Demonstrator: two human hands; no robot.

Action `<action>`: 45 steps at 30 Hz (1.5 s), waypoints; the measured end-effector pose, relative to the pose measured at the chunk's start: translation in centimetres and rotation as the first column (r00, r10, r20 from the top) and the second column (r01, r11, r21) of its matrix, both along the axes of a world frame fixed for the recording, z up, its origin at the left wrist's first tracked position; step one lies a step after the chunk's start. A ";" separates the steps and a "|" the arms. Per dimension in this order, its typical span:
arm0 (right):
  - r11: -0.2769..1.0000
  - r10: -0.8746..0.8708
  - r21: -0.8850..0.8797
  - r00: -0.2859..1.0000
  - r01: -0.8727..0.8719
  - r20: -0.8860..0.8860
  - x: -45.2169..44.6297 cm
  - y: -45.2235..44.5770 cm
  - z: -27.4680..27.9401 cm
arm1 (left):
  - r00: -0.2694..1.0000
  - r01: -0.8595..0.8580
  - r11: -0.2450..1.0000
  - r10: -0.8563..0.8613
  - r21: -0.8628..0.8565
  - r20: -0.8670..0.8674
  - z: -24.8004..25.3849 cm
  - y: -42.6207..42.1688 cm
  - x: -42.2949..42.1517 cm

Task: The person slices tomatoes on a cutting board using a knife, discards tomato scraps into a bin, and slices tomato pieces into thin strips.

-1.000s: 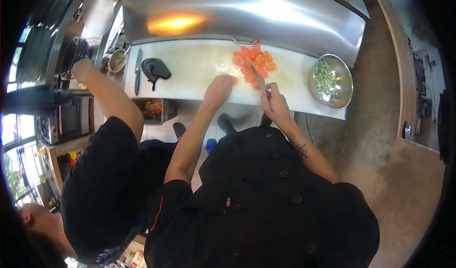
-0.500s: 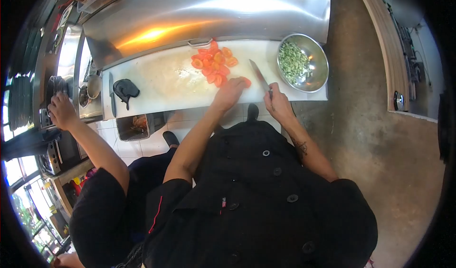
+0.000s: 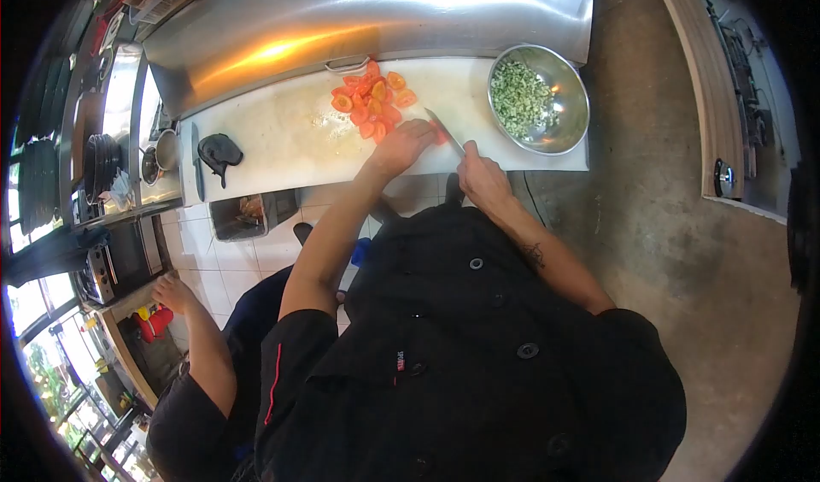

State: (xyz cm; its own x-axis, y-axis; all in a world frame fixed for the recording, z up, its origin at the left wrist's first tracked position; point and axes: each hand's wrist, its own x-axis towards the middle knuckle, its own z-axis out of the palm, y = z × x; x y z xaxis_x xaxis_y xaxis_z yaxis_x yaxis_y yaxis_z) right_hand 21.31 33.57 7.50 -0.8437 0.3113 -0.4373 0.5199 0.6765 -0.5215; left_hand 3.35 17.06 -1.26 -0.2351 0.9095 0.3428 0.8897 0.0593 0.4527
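My right hand (image 3: 483,174) is wrapped round the handle of a kitchen knife (image 3: 448,133), its blade slanting up and left. The blade lies against a red tomato piece (image 3: 438,130) on the long white cutting board (image 3: 282,140). From the left, my left hand (image 3: 405,147) holds that piece down with its fingers bunched together; part of the tomato is hidden under them. Just beyond my left hand is a loose pile of cut tomato pieces (image 3: 370,106), some showing their hollow insides.
At the board's right end stands a steel bowl (image 3: 568,133) with chopped green-and-white vegetable (image 3: 523,97). A black object (image 3: 219,151) and another knife (image 3: 197,161) lie at the left end. Below is a bin (image 3: 224,219). A co-worker's hand (image 3: 172,292) is at lower left.
My right hand has brought the knife left, from beside the tomato piece to against it. The co-worker's hand has moved from the left-hand shelf down toward the lower left.
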 end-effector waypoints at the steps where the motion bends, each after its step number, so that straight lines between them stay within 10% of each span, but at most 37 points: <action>1: 1.000 0.005 -0.001 1.000 -0.005 0.005 0.1 -0.1 0.0 | 1.000 0.011 1.000 -0.011 -0.011 -0.014 0.3 0.0 -0.1; 45: 0.995 -0.088 0.057 0.995 0.085 0.043 -2.2 -2.2 -1.6 | 0.997 -0.014 0.999 0.018 -0.047 0.074 -1.3 -1.3 -0.1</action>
State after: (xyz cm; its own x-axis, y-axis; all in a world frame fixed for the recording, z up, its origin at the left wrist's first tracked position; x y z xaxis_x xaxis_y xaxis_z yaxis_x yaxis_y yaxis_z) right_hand 19.14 31.34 5.92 -0.7921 0.4068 -0.4550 0.6001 0.6550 -0.4592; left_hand 3.29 15.75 -2.51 -0.2729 0.9200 0.2814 0.8525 0.0956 0.5139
